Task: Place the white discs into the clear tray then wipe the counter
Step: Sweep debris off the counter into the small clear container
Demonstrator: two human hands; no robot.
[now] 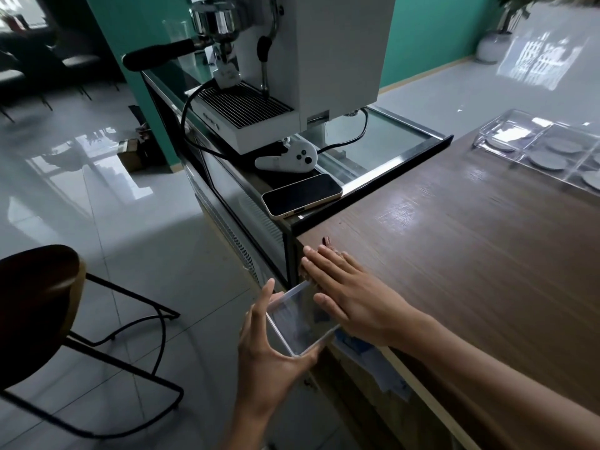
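Left hand (pixel 276 345) is gripping a small clear container (pixel 300 323) just below the counter (pixel 470 254) edge, at 6 o'clock in view. Right hand (pixel 350 293) is lying flat, fingers straight, on the counter corner, over brown crumbs (pixel 326 242). Clear tray (pixel 506 125) holding white discs (pixel 548 159) is sitting at 2 o'clock. Phone (pixel 302 194) and espresso machine (pixel 292 69) are standing at 12 o'clock; stool (pixel 39 293) at 8 o'clock.

two bare hands (pixel 350 297), bare forearms, no sleeves, rings or watch showing
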